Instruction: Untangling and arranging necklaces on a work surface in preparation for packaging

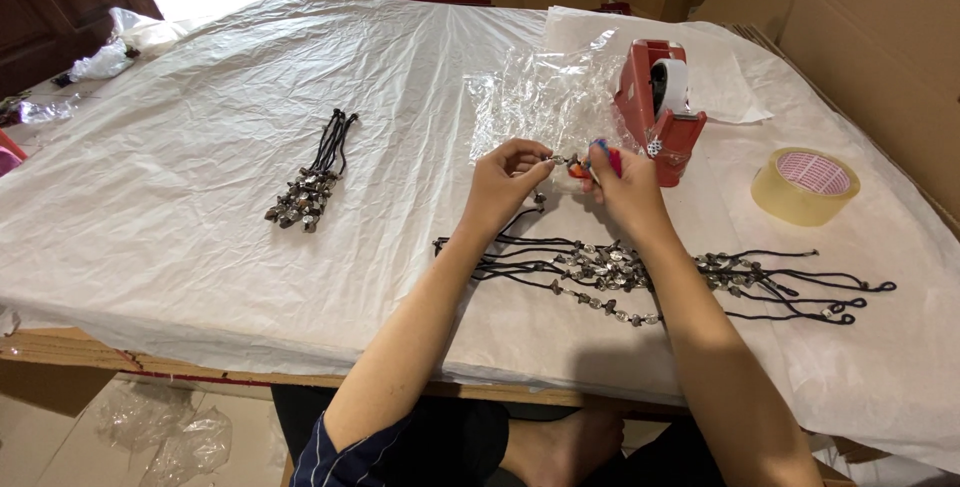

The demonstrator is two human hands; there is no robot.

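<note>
I pinch a beaded black-cord necklace [548, 179] between my left hand [505, 179] and right hand [622, 190], its cord dangling below my left fingers. My right hand also clenches a small red lighter [607, 158] (partly hidden). The beads look dark and silvery, strung on thin black cord.

home packing workspace: cardboard boxes [880, 37], tape dispenser [658, 107], sheet-covered table [200, 197].

Both hands [565, 182] raised, fingers [535, 159] pinched.
</note>
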